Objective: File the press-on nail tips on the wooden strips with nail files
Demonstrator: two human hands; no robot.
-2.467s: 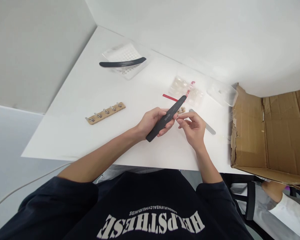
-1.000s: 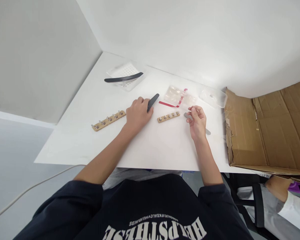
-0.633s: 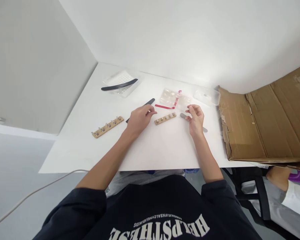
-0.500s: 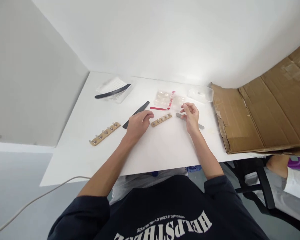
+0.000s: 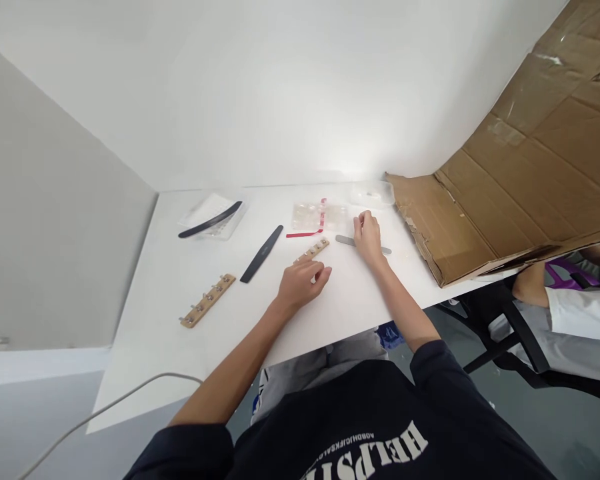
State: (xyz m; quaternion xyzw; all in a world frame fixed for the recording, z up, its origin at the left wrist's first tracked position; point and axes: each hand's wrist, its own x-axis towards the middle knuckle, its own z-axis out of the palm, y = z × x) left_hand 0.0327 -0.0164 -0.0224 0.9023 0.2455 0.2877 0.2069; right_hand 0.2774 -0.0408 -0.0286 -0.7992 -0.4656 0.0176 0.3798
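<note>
My left hand (image 5: 303,282) rests on the white table (image 5: 170,313) with its fingers loosely curled and nothing in it. It sits just in front of a small wooden strip with metal studs (image 5: 312,251). My right hand (image 5: 368,232) lies over a grey metal nail file (image 5: 345,241), fingers bent; what they pinch is too small to see. A black nail file (image 5: 261,253) lies flat on the table, left of both hands.
A longer wooden studded strip (image 5: 208,301) lies at the left. A clear tray (image 5: 205,212) with a curved black file (image 5: 210,220) sits behind it. Clear packets with a red strip (image 5: 317,215), a clear box (image 5: 373,194), a cardboard box (image 5: 500,173). Another person sits at right (image 5: 570,313).
My left hand laid the black file on the table and drew back towards me. My right hand came down onto the grey file. The view tilted upward.
</note>
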